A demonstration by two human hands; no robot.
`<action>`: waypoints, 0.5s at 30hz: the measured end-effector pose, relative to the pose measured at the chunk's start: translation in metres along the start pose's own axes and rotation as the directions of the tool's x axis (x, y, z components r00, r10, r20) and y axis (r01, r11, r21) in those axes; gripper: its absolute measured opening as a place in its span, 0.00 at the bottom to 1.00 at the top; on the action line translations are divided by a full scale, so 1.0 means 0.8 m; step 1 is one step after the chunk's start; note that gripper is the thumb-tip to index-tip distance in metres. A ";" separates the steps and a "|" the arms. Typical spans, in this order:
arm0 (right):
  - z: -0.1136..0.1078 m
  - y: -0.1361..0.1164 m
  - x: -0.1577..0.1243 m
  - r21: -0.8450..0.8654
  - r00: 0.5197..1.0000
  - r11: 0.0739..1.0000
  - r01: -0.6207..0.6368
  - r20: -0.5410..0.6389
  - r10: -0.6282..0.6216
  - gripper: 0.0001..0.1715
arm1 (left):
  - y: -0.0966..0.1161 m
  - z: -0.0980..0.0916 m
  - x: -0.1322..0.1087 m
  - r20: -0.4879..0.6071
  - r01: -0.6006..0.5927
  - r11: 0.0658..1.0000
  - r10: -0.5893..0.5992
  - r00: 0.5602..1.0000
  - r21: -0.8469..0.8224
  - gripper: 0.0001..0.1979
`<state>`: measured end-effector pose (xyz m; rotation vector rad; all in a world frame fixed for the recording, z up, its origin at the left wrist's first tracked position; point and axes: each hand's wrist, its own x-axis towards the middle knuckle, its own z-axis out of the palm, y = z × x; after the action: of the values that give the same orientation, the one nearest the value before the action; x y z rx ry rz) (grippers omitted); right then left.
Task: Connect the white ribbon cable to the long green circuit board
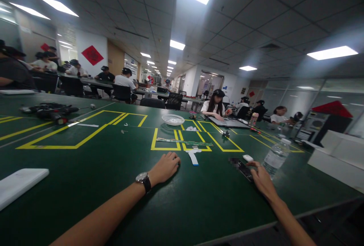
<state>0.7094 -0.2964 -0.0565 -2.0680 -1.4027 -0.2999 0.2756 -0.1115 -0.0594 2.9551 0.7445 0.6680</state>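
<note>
My left hand, with a wristwatch on the wrist, rests on the green table with its fingers curled under; nothing shows in them. My right hand lies on the table with its fingers touching a dark phone. A white flat ribbon cable lies just beyond my left hand. A long green circuit strip lies across yellow-taped boxes behind it. A small white object sits beside the phone.
A clear water bottle stands right of my right hand. A white mesh bowl sits farther back. Dark tools lie far left, a white slab near left, white boxes at right. Several people sit at other tables.
</note>
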 end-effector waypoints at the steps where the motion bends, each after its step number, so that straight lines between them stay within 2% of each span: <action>1: 0.001 0.000 0.000 -0.016 1.000 1.000 0.000 -0.008 -0.001 0.23 | 0.000 -0.001 0.000 0.004 0.001 1.000 -0.001 1.000 0.002 0.11; 4: 0.007 -0.005 0.003 -0.071 0.998 0.997 0.026 -0.060 -0.031 0.23 | 0.001 -0.002 0.000 0.009 0.006 1.000 -0.006 1.000 0.008 0.11; 7: 0.016 -0.033 0.015 -0.093 0.984 0.982 0.166 -0.056 -0.172 0.20 | 0.002 -0.003 0.000 0.008 0.007 1.000 -0.007 1.000 0.009 0.11; 10: 0.029 -0.092 0.035 -0.069 0.943 0.940 0.334 0.029 -0.332 0.19 | 0.002 -0.003 0.000 0.010 0.019 1.000 -0.019 1.000 0.013 0.11; 15: 0.081 -0.212 0.080 -0.071 0.884 0.894 0.443 0.199 -0.422 0.22 | 0.005 -0.007 0.000 0.017 0.031 0.999 -0.031 0.999 0.017 0.12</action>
<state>0.5738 -0.1671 -0.0140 -1.8848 -2.0050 -0.3923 0.2749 -0.1157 -0.0541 2.9538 0.7968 0.6372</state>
